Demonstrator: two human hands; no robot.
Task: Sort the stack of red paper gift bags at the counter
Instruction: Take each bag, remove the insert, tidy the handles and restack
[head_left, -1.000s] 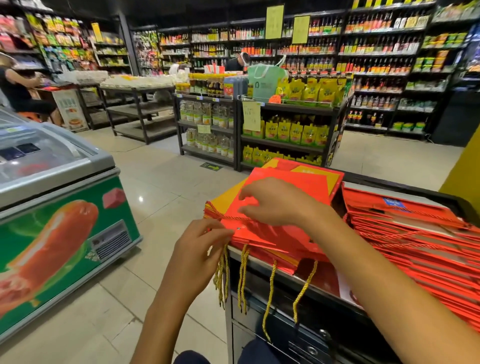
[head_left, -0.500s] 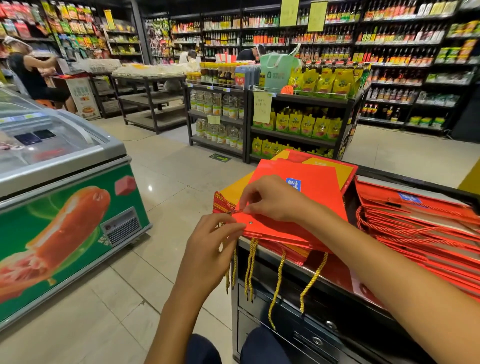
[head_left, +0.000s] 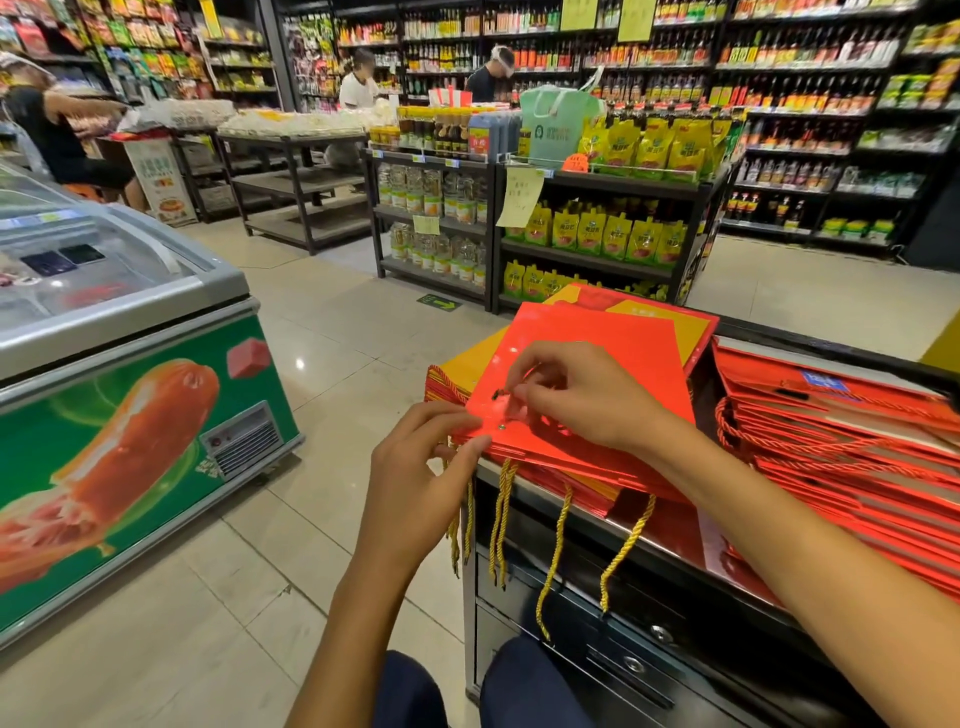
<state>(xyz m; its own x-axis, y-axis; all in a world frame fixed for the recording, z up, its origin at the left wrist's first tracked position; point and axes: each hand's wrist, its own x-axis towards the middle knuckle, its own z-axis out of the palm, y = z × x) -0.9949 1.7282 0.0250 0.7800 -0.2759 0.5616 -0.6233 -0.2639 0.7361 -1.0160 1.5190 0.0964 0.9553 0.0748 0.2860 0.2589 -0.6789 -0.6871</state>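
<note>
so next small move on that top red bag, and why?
Probably lift the top red bag off the near stack toward the right stack. The left hand pinches its near corner, and the right hand rests curled on its face, so it looks gripped and ready to separate.

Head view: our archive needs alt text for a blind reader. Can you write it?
Two hands work the top red gift bag of a flat stack at a counter edge: the left hand pinches its near corner, the right hand rests curled on top. Yellow cord handles dangle; a second stack of red bags lies right.
</note>
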